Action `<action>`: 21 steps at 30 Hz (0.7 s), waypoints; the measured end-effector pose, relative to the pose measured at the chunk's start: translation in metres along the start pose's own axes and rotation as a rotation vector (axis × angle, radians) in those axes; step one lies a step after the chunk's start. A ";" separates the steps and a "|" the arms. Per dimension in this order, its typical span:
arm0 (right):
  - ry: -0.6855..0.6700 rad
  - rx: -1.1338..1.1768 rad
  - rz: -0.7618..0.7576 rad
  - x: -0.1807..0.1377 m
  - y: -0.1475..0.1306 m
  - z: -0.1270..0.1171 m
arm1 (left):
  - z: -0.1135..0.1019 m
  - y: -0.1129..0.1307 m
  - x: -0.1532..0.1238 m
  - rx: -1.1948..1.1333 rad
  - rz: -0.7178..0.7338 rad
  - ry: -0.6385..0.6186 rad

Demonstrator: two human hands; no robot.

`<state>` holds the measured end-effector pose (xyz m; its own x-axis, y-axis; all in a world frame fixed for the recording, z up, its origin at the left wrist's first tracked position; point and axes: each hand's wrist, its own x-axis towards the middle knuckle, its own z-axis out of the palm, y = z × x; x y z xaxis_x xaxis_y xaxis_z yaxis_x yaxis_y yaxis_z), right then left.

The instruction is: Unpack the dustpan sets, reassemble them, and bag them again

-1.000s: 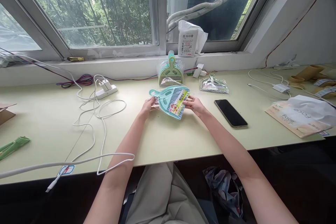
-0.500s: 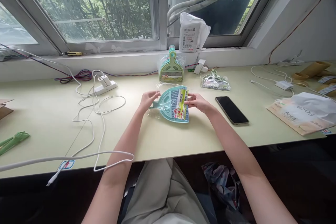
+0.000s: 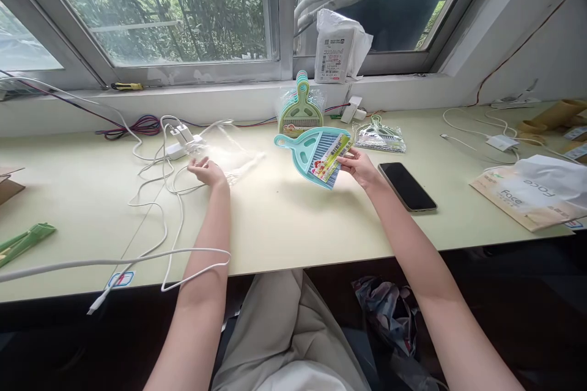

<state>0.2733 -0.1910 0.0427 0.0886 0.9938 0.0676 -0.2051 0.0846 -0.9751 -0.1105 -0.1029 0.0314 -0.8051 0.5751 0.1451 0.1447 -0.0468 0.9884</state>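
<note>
The right hand (image 3: 360, 168) pinches the turquoise dustpan (image 3: 302, 156) by its labelled end, just right of frame centre. Centre-left, the left hand (image 3: 207, 172) half-curls beside blurred clear wrapping (image 3: 236, 157); its hold I can't tell. Tabletop (image 3: 279, 226) stretches below, towards the front edge (image 3: 312, 268).

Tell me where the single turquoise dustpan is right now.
In the head view, the turquoise dustpan is just right of centre, held in the right hand, in front of the dustpan stack and left of the phone.
</note>
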 end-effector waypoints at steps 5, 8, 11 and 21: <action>0.072 0.084 -0.030 0.004 0.008 0.001 | -0.017 0.016 -0.014 0.259 0.192 0.149; 0.072 0.088 -0.047 0.002 0.010 0.006 | -0.009 0.033 -0.049 0.111 0.368 -0.151; 0.051 0.073 -0.057 -0.002 0.013 0.015 | 0.010 0.039 -0.094 -0.147 0.157 -0.777; -0.206 -0.125 0.228 -0.007 0.009 0.019 | 0.019 0.026 -0.140 -0.223 -0.180 -1.163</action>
<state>0.2519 -0.1960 0.0372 -0.1476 0.9809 -0.1266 -0.0747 -0.1387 -0.9875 0.0168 -0.1684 0.0356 0.2155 0.9764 -0.0105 -0.1122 0.0354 0.9931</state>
